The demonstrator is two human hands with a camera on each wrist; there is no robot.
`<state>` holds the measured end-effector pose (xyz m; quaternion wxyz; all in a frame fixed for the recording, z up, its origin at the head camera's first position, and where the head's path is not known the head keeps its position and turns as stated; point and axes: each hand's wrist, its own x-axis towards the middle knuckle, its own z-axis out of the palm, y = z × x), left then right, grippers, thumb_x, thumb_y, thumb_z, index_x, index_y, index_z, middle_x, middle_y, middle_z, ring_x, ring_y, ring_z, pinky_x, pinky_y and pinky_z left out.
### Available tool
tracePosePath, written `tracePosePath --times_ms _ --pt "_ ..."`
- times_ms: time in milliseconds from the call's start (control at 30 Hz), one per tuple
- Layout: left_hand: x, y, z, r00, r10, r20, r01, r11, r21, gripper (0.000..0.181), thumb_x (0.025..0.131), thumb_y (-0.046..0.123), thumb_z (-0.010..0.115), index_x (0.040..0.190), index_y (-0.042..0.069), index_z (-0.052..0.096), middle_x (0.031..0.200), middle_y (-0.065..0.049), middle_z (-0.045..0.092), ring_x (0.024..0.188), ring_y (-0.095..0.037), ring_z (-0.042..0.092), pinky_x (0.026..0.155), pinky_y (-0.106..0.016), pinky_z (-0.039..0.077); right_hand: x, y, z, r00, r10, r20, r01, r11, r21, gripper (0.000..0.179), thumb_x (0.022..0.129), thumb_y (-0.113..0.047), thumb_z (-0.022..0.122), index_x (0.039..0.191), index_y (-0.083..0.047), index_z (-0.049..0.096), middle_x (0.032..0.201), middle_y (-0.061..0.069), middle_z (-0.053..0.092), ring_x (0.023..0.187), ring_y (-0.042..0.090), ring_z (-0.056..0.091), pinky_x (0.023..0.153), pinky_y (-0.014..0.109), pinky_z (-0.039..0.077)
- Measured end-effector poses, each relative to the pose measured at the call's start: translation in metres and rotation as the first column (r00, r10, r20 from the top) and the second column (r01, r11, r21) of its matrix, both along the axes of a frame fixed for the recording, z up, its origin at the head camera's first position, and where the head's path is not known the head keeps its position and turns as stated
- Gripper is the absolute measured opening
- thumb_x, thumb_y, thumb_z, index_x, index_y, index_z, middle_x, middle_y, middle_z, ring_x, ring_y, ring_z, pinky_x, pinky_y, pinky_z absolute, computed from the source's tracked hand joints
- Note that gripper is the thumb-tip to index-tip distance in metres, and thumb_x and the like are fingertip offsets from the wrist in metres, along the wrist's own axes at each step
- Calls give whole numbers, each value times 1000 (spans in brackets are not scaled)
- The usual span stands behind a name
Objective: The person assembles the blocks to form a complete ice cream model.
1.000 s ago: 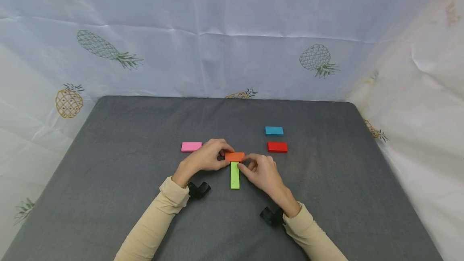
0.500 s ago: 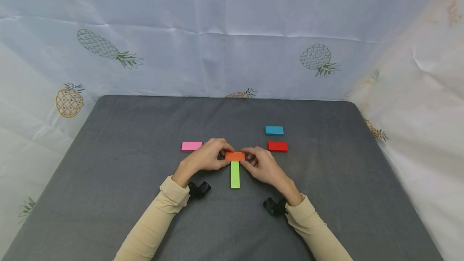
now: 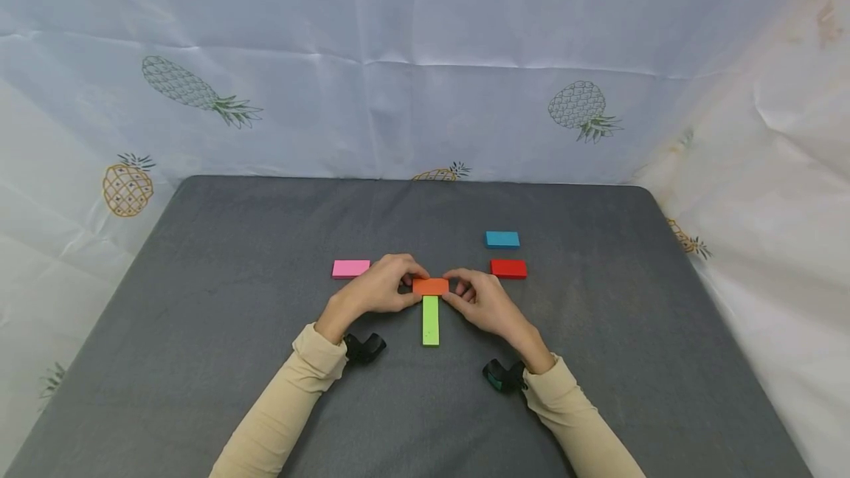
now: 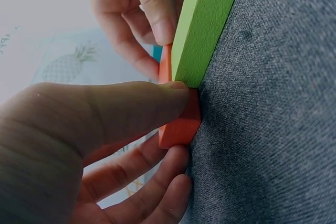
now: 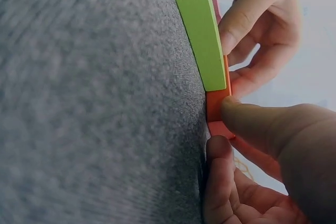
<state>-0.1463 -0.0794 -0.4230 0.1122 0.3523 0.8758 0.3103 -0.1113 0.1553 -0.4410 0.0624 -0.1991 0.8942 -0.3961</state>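
Observation:
An orange block (image 3: pixel 430 287) lies crosswise on the grey cloth, its long side against the far end of a lime green block (image 3: pixel 430 321), so the two make a T. My left hand (image 3: pixel 385 285) pinches the orange block's left end, thumb on the near side and fingers on the far side. At the other end my right hand (image 3: pixel 483 302) pinches it the same way. In the left wrist view the green block (image 4: pixel 206 30) butts against the orange block (image 4: pixel 181 129) right beside the left thumb. The right wrist view shows the right thumb pressed on the orange block (image 5: pixel 214 106).
A pink block (image 3: pixel 350 269) lies just left of the left hand. Beyond the right hand are a red block (image 3: pixel 508 269) and, behind it, a blue block (image 3: pixel 502 240). A pineapple-print sheet (image 3: pixel 398 109) hangs behind the grey table (image 3: pixel 232 257).
The right hand has shifted slightly right and away from the green block's corner, its thumb now on the orange block's near side. The left hand and the blocks have stayed in place.

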Motion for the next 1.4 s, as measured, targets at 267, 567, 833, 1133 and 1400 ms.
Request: tracePosePath --times_ms 267,567,833,1133,1400 --pt "0 0 0 1000 -2 2 2 1000 10 27 91 9 74 117 5 75 106 -8 71 90 -17 61 83 -28 52 0 0 1 1000 -4 30 3 1000 3 30 96 -13 72 123 -2 69 82 6 64 63 5 55 61 20 49" --pt "1 -3 -3 1000 6 -22 -5 999 39 28 91 12 75 118 5 74 107 -8 72 90 -17 62 83 -29 54 1 0 2 999 0 34 0 1000 -1 29 96 -13 72 123 -2 69 81 6 64 62 5 54 59 20 49" --pt "2 -10 1 998 23 -65 -20 998 55 30 92 14 75 120 2 72 111 -11 71 93 -20 68 84 -35 57 0 0 2 999 7 37 -6 1000 -5 29 96 -12 72 123 -2 69 81 6 63 60 5 52 58 20 47" --pt "0 -24 9 997 63 -53 -59 996 72 33 92 11 75 123 1 71 116 -15 70 97 -26 71 87 -41 58 -1 1 2 999 20 35 -20 1000 -11 29 95 -12 72 122 -2 69 78 6 64 59 5 53 58 20 48" --pt "-4 -47 15 991 111 -75 -105 991 89 34 90 11 77 122 0 71 115 -16 70 90 -26 68 80 -40 57 -1 1 2 999 17 37 -16 1000 -10 29 95 -12 73 122 -2 69 78 5 63 59 5 52 58 20 47"
